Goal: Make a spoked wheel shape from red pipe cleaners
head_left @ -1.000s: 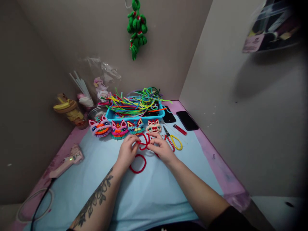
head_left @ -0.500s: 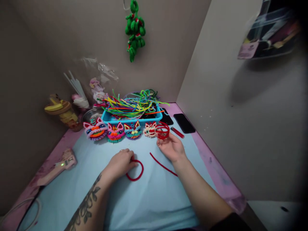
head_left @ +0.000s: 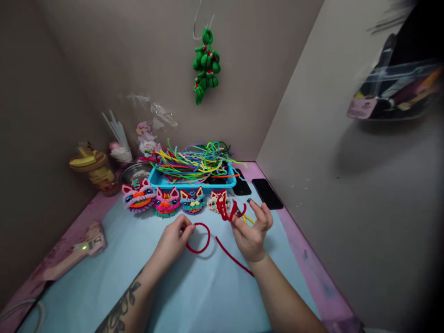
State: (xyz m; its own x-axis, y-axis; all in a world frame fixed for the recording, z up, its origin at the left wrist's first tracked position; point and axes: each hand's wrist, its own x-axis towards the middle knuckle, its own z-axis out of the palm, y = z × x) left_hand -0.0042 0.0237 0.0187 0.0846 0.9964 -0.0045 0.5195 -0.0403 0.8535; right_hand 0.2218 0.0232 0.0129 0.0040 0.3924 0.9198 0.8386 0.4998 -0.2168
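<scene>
My left hand (head_left: 176,235) pinches a red pipe cleaner ring (head_left: 209,238) by its left side, a little above the cloth. In my right hand (head_left: 251,233) is a bundle of red pipe cleaner loops (head_left: 225,208), gripped low near the thumb, while the other fingers spread up and away. A loose red pipe cleaner (head_left: 233,258) lies between the hands, its lower end beside my right wrist. Behind the loops stands a cream and red lion-like head (head_left: 213,203), partly covered. Yellow-handled pliers (head_left: 248,219) show beneath my right fingers.
Further left stand three more colourful heads (head_left: 166,202). Behind them, a blue tray (head_left: 194,186) holds many pipe cleaners, with a metal bowl (head_left: 130,173) beside it. Two phones (head_left: 267,194) lie at right. A pink glue gun (head_left: 86,243) rests at left. Green ornaments (head_left: 206,64) hang above.
My left hand has lifted the ring from the cloth. My right hand has turned and tilted the red loops, its fingers now spread upward. The pliers have come into sight. The camera view has shifted.
</scene>
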